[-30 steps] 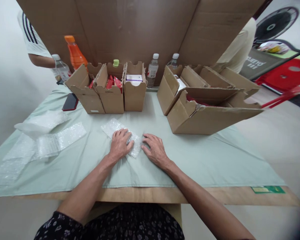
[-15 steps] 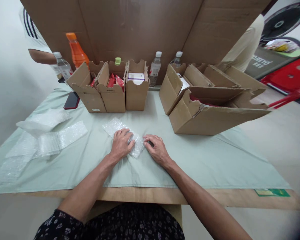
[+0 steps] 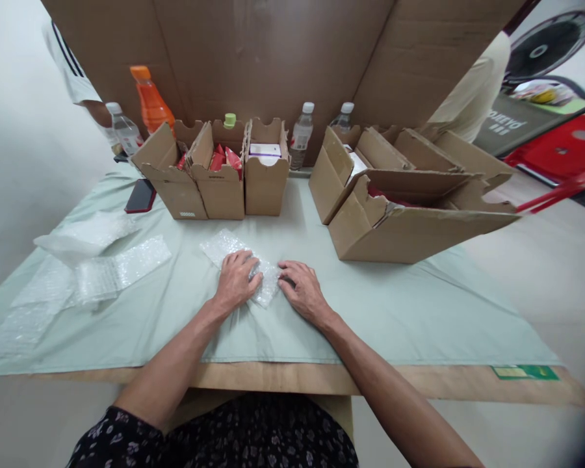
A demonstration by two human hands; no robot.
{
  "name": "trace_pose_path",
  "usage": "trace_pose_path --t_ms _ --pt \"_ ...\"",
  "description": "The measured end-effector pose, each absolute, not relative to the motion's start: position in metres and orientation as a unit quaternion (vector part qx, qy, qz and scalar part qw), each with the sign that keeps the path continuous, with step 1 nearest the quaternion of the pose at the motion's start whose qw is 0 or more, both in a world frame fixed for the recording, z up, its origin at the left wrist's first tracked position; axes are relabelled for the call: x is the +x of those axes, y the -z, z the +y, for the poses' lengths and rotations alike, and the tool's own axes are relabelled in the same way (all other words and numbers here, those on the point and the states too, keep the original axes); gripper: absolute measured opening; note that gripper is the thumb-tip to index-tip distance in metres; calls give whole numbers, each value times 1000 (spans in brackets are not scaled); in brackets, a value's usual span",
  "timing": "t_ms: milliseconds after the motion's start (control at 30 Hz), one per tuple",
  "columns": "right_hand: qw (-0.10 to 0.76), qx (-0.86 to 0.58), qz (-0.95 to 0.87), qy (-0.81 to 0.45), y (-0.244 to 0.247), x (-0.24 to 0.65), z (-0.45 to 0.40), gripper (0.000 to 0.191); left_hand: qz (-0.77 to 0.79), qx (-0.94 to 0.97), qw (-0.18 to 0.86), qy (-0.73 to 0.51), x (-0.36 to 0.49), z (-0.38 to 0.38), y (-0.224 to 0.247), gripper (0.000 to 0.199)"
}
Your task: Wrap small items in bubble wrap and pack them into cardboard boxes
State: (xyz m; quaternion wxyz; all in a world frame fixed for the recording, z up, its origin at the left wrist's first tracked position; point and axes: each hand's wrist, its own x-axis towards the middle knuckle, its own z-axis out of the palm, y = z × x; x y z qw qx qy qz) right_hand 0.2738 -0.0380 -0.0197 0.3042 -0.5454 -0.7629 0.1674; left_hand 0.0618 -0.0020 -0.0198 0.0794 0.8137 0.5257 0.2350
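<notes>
In the head view, the co-worker's arm (image 3: 96, 112) has drawn in closer behind the cardboard screen (image 3: 283, 58), and my view has shifted slightly. My right hand (image 3: 305, 292) has opened a little between thumb and fingers; my left hand (image 3: 234, 283) has stayed put.

The short bubble wrap (image 3: 221, 244) lies aslant on the cloth (image 3: 409, 325) over the worktop (image 3: 273, 377), in front of the boxes (image 3: 264, 192). My left hand lies across its middle, fingers slightly apart, thumb out to the side. My right hand sits at its right end, fingers together and curved, thumb apart below; I see no pinch, though I can't tell how firmly the tips touch the film.

To handle it well, I'd keep the left palm light but steady, so the strip can't skate on the cloth, and smooth outward with the right fingertips, low and flat. Too much force could pop bubbles or ruck the cloth. I'd keep my left forearm clear of the loose wrap (image 3: 141, 260), which could snag. I can't tell whether anything lies under the strip.
</notes>
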Motion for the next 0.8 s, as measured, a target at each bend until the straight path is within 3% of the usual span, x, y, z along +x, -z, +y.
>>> trace_pose_path --t_ms 800 --pt "330 -536 -746 -217 19 281 -36 14 520 820 82 -224 60 -3 19 26"
